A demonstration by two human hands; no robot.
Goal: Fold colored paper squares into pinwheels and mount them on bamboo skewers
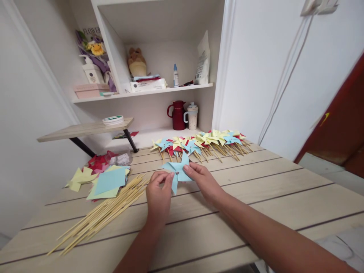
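Observation:
A light blue paper pinwheel is held between my two hands above the wooden table, with a small dark pin or hole at its centre. My left hand pinches its lower left blade between thumb and fingers. On the other side, my right hand grips the right blade, thumb on top and fingers behind. No stick shows on this pinwheel. Left of my left hand lies a loose bundle of thin wooden sticks. Beyond it is a stack of coloured paper squares, light blue on top.
Many finished pinwheels on sticks lie in a row along the table's back. A yellow folded paper piece and a clear container sit at the left, near a small raised shelf. Behind stand a red jug and a cup.

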